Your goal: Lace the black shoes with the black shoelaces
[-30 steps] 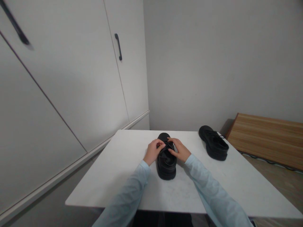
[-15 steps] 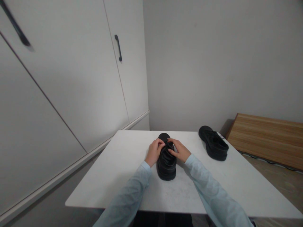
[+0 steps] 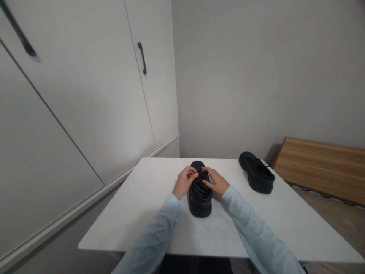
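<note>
A black lace-up shoe (image 3: pixel 200 205) stands on the white table in front of me, its toe pointing away and its heel towards me. Over its lacing, my left hand (image 3: pixel 185 182) pinches thumb against forefinger at a black shoelace (image 3: pixel 200 175), most of which the fingers hide. From the other side my right hand (image 3: pixel 217 182) rests on the shoe's upper. Its forefinger reaches to the laces and its thumb lies lower on the shoe, with a gap between them.
A second black shoe (image 3: pixel 258 175) with laces sits near the table's right edge, toe away from me. Its support is a white table (image 3: pixel 137 213). White cupboard doors (image 3: pixel 94 95) with dark handles rise at the left. Beyond the right edge is a wooden board (image 3: pixel 322 167).
My left hand has shifted very slightly left, its fingers still at the laces. The right hand and both shoes look nearly unchanged.
</note>
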`<state>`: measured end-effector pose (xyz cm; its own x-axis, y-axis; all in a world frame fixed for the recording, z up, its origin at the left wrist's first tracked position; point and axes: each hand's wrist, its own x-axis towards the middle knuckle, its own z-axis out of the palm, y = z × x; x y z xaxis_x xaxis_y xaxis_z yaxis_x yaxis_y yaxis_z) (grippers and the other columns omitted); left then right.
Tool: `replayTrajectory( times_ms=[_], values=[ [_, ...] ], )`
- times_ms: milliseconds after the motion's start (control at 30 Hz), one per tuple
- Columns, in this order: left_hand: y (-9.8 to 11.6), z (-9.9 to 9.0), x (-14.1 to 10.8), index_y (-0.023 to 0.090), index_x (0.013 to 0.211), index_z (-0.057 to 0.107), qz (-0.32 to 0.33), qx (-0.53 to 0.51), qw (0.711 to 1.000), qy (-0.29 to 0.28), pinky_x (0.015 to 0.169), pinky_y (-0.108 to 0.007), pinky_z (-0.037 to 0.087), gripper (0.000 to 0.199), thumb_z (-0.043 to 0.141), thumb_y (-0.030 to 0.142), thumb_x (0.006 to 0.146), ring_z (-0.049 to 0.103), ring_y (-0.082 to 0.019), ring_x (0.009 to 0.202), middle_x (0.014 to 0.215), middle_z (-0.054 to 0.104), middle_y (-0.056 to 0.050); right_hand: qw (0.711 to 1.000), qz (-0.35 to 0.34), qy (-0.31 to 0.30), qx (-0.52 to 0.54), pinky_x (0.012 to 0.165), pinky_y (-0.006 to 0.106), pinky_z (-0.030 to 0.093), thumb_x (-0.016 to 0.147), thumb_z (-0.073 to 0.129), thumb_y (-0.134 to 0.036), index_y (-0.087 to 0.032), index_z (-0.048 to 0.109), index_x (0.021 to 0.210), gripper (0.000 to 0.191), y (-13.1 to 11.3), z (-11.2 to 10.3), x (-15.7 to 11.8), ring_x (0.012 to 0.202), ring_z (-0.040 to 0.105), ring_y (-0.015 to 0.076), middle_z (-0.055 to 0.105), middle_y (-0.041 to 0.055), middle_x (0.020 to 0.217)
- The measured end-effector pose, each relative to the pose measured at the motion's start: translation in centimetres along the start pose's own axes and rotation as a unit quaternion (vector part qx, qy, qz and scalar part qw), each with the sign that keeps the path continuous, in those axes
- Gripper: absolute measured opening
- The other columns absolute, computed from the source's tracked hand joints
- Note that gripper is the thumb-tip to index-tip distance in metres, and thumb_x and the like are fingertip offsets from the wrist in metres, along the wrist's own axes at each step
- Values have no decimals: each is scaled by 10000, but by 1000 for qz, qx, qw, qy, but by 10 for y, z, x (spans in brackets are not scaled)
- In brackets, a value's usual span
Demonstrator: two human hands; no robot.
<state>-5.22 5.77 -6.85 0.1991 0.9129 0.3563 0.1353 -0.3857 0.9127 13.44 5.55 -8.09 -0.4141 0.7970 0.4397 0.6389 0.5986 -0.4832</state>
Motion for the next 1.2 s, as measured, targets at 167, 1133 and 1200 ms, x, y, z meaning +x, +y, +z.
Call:
replayTrajectory(
  times_ms=[167,1133,1200],
  values=[
    [-2,0,0,165,815,504,-16,-32,999,13,610,-208,408,175,616,272,735,541,-102,642,689,569,13,1000,3,1,0,973,437,383,803,536,-309,-175,447,1213,440,0,0,0,1143,481,246,542,120,1217],
    [0,1,-3,188,802,521,21,75,997,4,708,-248,426,146,492,327,838,587,-139,784,789,624,-5,1000,-2,-3,-8,977,437,382,811,524,-297,-179,435,1221,436,1,0,0,1147,476,244,537,117,1221],
    [0,1,-3,190,807,506,21,67,998,-2,707,-250,424,139,481,321,844,592,-140,788,788,622,-5,1000,0,-5,-9,977,438,381,811,524,-300,-172,433,1220,438,0,0,0,1146,475,246,537,123,1222]
  ],
)
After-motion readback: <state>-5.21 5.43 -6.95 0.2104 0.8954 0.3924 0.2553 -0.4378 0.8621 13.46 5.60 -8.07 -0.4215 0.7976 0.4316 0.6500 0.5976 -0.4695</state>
